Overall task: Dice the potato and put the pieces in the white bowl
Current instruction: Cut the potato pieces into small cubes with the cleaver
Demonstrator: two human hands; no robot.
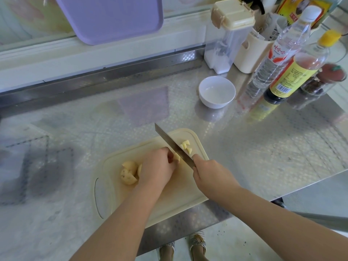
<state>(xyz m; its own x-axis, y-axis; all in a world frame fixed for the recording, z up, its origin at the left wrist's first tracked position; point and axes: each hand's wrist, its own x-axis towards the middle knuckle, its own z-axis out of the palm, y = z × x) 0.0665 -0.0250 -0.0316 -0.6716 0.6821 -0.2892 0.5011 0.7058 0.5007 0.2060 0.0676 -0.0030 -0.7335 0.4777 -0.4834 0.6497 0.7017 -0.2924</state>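
Potato pcs (185,146) on cream board (113,196), steel counter (263,147) (white bowl (212,102) nr bottles (282,51))

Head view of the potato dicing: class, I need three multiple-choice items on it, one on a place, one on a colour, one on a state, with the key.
1. Where does the white bowl stand?
A. on a stove
B. on the metal counter, beside the bottles
C. on the floor

2. What colour is the tray leaning at the back?
A. red
B. black
C. lilac

3. What does the right hand do?
A. hangs idle
B. grips the knife
C. lifts the bowl

Key:
1 B, it sits on bare metal next to the bottles.
2 C, its face is pale purple.
3 B, its fingers wrap the handle, with the blade at the potato piece.
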